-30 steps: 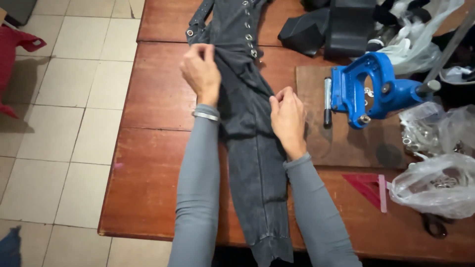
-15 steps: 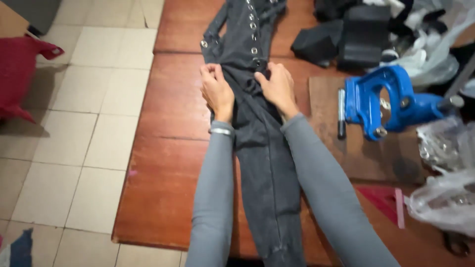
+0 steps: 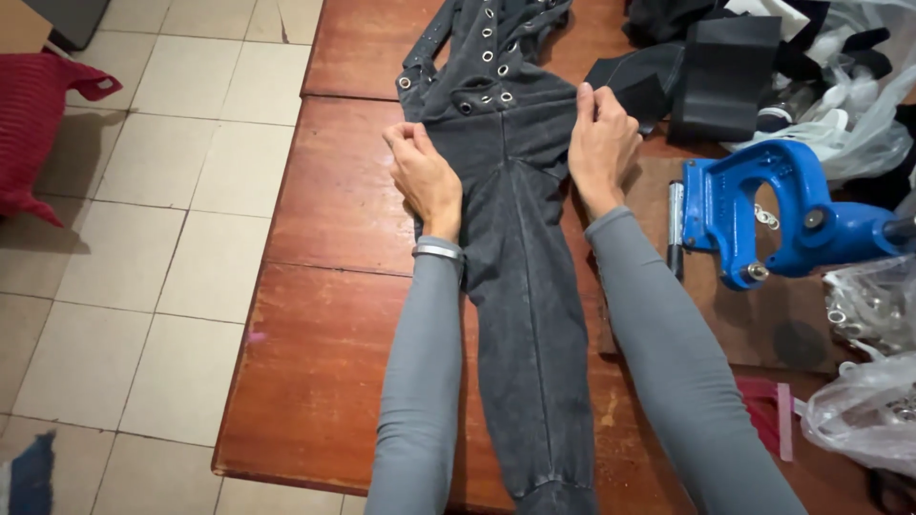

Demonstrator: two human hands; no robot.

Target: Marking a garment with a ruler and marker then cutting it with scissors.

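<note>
- Pinching each side of a dark grey garment (image 3: 515,248), a person spreads it flat along a reddish wooden bench (image 3: 324,315).
- Left hand (image 3: 426,181) has its fingers curled shut on the garment's left edge; a metal bangle (image 3: 439,251) sits at the wrist.
- Right hand (image 3: 601,143) holds the opposite edge, fingers closed on the cloth, thumb tip raised.
- Garment lies lengthwise down the bench, its upper part studded with metal eyelets (image 3: 487,72) and its narrow lower end reaching the near edge.
- Step in hand, by the look of it: straightening the cloth just below the eyeleted section.
- Any next move would seem to call for an even pull from both hands, so the centre seam stays straight and the fabric does not bunch.
- Blue hand press (image 3: 763,224) stands on a board to the right, well clear of the hands.
- Clear plastic bags (image 3: 863,410) lie near the press; dark cloth pieces (image 3: 716,67) are heaped at the far right.
- Red cloth (image 3: 38,124) lies on the tiled floor to the left.
</note>
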